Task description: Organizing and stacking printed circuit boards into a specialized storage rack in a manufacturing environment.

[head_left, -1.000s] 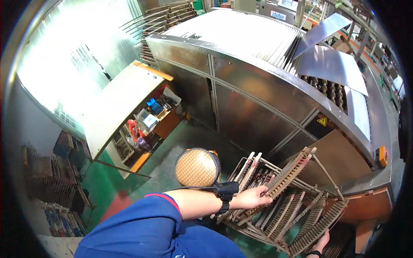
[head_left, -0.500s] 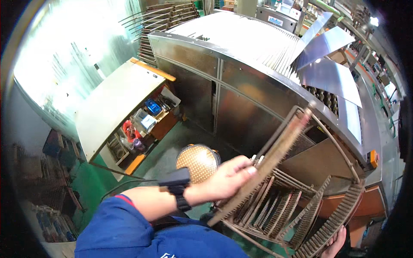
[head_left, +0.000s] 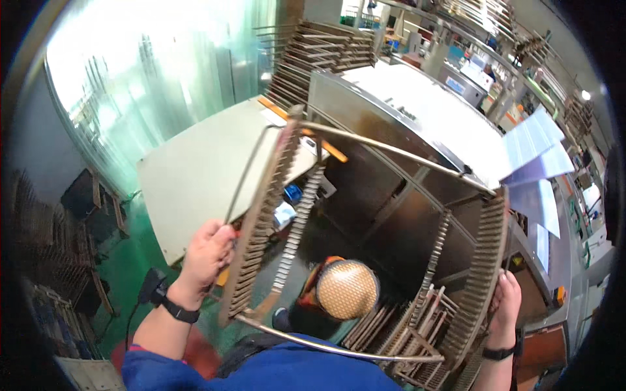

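Note:
A brown metal rack frame point(head_left: 482, 280) with rows of slotted teeth along its sides is held up in front of me. My left hand point(head_left: 208, 255) is closed round its left toothed side, and my right hand point(head_left: 505, 305) grips the right toothed side. Thin rods join the two sides at the far and near ends. Through the open middle I see a round stool point(head_left: 347, 290) with a patterned tan top. Below the right part of the frame stand more slotted racks point(head_left: 375, 326), partly hidden by it.
On the left is a pale worktable point(head_left: 189, 182) with small items on a shelf under it. A large metal-panelled machine point(head_left: 365, 117) runs along the far right, angled panels point(head_left: 538, 146) on top. Stacked racks point(head_left: 313, 58) stand behind; more dark racks point(head_left: 59, 260) line the left.
The rack frame has come up and left from the pile at lower right, and now spreads across in front of me. My left hand moved left with it; my right hand rose into fuller view.

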A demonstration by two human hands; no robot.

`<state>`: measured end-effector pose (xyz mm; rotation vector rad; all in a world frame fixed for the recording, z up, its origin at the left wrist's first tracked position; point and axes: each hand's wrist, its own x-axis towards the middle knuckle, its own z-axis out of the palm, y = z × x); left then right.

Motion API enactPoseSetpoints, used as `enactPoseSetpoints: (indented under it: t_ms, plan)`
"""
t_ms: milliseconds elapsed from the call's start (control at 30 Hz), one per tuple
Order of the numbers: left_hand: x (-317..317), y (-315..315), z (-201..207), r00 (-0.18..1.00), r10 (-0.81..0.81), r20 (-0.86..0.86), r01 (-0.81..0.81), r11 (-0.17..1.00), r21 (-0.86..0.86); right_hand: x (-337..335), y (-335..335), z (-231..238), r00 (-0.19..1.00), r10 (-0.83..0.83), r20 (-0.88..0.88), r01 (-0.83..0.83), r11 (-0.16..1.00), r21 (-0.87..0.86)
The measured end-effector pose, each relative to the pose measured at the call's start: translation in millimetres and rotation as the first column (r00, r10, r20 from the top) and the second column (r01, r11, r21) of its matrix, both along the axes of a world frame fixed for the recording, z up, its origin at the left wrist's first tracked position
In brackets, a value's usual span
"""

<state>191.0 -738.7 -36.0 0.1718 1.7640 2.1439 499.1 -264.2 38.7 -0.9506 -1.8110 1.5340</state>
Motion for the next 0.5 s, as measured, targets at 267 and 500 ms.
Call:
enactPoseSetpoints:
  t_ms: [267,500]
  plan:
    - [-23.3,-171.7,-64.8,0.881,0.471,-0.049,-0.471,0.882,0.018,-307.6,-54.8,-36.9,0.892,0.446,0.071,-0.451,0.888,0.093]
    - [-64.7,-220.6,-111.9,0.738,0.674,0.031,-0.674,0.737,0.045,-441.7,-130.9,-14.3,0.667,0.727,0.166,-0.73,0.591,0.344]
